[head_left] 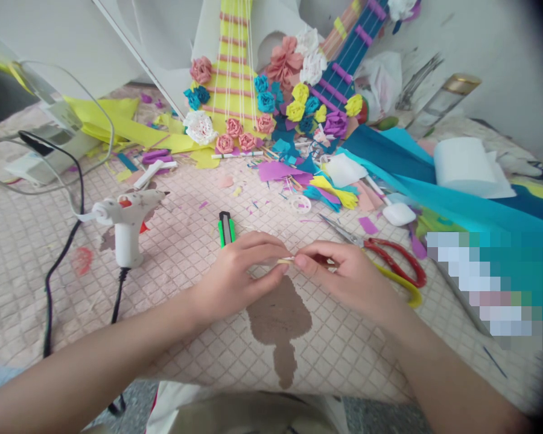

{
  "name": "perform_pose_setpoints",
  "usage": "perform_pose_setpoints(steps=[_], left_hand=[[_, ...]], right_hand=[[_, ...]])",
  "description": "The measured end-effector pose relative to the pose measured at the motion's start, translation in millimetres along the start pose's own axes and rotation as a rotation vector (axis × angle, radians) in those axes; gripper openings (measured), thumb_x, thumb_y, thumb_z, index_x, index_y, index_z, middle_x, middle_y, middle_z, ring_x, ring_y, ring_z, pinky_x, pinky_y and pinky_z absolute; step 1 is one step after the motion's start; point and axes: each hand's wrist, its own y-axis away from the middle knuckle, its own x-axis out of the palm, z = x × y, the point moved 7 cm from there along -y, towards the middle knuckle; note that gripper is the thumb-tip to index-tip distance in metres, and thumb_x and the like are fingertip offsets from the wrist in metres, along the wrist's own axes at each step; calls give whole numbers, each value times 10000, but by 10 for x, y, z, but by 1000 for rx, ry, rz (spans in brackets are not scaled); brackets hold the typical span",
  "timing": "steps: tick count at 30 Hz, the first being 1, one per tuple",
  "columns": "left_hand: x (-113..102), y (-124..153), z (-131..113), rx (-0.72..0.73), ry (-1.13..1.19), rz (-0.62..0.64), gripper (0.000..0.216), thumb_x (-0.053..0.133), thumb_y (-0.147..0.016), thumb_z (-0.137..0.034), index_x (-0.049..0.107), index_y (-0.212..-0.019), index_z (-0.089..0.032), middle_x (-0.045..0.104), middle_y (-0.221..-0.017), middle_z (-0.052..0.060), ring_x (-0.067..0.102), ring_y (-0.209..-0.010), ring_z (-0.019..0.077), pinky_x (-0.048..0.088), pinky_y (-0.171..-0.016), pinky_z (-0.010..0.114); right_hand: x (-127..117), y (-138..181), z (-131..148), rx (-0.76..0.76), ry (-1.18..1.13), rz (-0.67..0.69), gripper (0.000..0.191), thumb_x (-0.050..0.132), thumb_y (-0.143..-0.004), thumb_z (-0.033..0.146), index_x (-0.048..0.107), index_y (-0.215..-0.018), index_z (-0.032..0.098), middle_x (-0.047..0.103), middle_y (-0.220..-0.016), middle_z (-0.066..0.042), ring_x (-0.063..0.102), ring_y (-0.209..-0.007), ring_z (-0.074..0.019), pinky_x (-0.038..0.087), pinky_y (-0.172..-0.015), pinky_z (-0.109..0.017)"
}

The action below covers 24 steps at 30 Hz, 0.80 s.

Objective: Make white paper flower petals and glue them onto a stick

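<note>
My left hand (239, 271) and my right hand (339, 274) meet in the middle of the quilted cloth (185, 337). Both pinch a thin pale stick (286, 260) between their fingertips; the fingers are closed round it. A green utility knife (226, 229) lies just beyond my left hand. Red and yellow scissors (389, 262) lie beside my right hand. A white glue gun (129, 220) stands upright at the left, its black cord trailing toward me.
Paper guitars (235, 72) decked with paper flowers (298, 90) lean at the back. Scraps of coloured paper (308, 178) litter the middle. Blue crepe sheets (434, 187), a white roll (464, 166) and a bottle (438, 105) sit at the right. Cables (58, 259) run along the left.
</note>
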Motion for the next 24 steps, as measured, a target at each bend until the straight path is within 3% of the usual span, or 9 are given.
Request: perform_pose_setpoints(steps=[9,24], left_hand=[[-18,1,8,-1,-8,-30,128,553,-806,-155,645,-893,-141,671,-895,73,609,-843,157,510,-782,303],[1,-7,13,-13,30,14,126,553,-808,-171,636,-900,-147,669,-882,64,605,-842,159,500,-781,303]], right_hand=[[-14,5,-3,-1,33,-9,340,460,-852,467,647,-782,191,652,-769,-19,579,-728,-170,431,-567,-256],[-14,3,8,-3,49,-20,258,515,-831,417,662,-790,209,677,-797,-5,604,-746,-168,446,-603,-264]])
